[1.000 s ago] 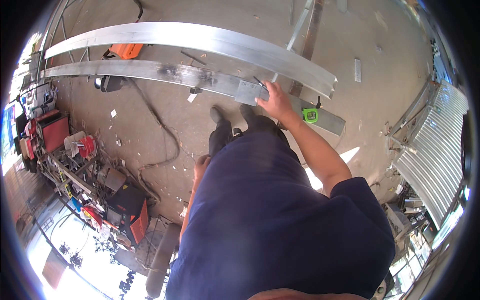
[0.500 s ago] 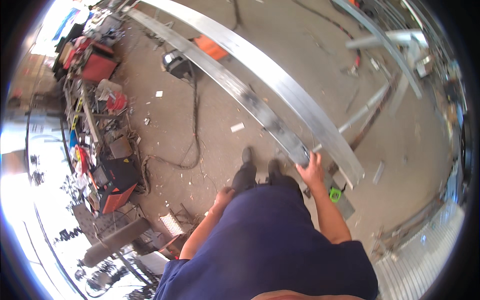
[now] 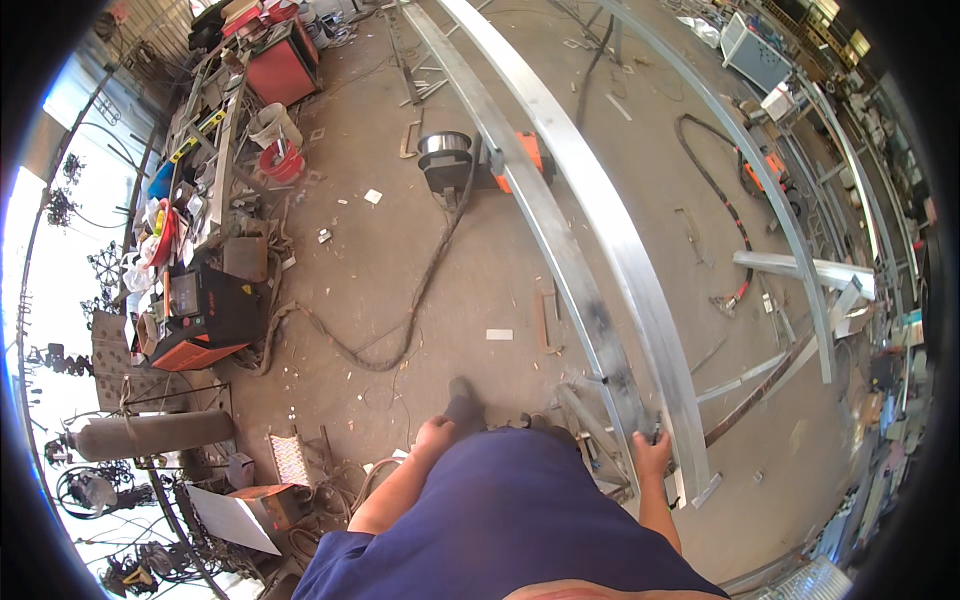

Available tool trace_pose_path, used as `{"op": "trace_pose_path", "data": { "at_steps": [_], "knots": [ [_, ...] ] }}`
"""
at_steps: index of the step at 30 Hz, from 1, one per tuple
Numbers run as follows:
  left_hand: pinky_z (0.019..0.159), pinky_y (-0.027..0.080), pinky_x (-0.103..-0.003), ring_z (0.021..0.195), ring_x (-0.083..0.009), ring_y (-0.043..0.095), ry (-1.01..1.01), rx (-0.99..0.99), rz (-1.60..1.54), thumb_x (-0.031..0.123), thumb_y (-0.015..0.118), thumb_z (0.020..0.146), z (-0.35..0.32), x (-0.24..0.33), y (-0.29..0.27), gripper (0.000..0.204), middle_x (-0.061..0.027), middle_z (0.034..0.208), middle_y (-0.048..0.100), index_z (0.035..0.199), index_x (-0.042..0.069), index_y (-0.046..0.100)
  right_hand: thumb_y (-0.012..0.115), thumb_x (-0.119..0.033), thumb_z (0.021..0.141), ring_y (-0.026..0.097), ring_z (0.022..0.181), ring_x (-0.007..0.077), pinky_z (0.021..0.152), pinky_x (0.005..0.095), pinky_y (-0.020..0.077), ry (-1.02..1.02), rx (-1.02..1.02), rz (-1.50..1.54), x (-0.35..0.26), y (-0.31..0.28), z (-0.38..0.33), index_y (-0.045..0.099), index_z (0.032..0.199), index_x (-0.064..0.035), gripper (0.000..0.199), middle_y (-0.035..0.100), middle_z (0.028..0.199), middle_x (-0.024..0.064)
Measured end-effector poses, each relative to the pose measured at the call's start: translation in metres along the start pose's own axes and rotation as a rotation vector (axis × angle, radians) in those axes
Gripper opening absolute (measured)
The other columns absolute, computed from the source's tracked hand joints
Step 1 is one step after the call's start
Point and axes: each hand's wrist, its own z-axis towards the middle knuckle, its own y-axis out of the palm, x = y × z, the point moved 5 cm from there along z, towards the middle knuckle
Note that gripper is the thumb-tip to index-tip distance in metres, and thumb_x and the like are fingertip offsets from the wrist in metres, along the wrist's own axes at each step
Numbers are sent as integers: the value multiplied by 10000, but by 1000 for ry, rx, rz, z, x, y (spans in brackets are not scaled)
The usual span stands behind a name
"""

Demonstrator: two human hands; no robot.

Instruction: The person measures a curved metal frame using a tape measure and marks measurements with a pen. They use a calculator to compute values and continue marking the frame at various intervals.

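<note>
Small pale marks show on the dark body of the black and orange machine [image 3: 205, 315] at the left of the frame (too tiny there to read). The narrower metal beam [image 3: 560, 250] runs from the top centre down to the lower right of centre; it is dull silver, with dark smudges along its lower stretch. Just to its right, the wider metal beam [image 3: 610, 215] curves alongside, paler and shining brightly. The right hand [image 3: 653, 452], at the lower right, pinches a dark slim thing [image 3: 657, 433] between thumb and fingers, close by the lower end of the narrower beam; whether it touches the metal I cannot tell. The left hand [image 3: 435, 437], below centre, is loosely curled beside the leg, and I cannot tell whether anything is inside it.
</note>
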Motion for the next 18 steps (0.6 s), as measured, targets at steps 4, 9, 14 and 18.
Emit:
{"op": "trace_pose_path", "data": {
  "at_steps": [4, 9, 14, 18],
  "knots": [
    [983, 557, -396, 1113, -309, 734, -92, -27, -140, 279, 650, 934, 28, -21, -57, 385, -197, 1161, 770, 1219, 45, 761, 828, -418, 835, 589, 1253, 400, 1080, 496, 450, 78, -31, 261, -72, 21, 37, 554, 1368, 55, 764, 605, 1334, 248],
    [987, 551, -398, 1116, -318, 730, -138, -23, -161, 283, 655, 927, 59, -44, -108, 387, -206, 1142, 771, 1208, 39, 762, 846, -422, 811, 559, 1301, 415, 1113, 492, 427, -188, -43, 171, -236, 82, 81, 531, 1394, 72, 826, 576, 1384, 281],
    [1025, 531, -411, 1163, -333, 711, -265, 38, -246, 285, 649, 916, 78, -58, -146, 408, -207, 1195, 755, 1214, 29, 757, 853, -408, 808, 550, 1319, 396, 1122, 477, 421, -274, -140, 150, -387, 147, 117, 537, 1397, 61, 817, 580, 1383, 251],
    [1070, 510, -417, 1212, -349, 687, -351, 54, -274, 311, 624, 914, 116, -53, -162, 420, -210, 1243, 739, 1222, 66, 769, 841, -361, 850, 613, 1225, 278, 1080, 407, 460, -367, -222, 240, -493, 209, 163, 567, 1388, 37, 723, 647, 1306, 164]
  ]
}}
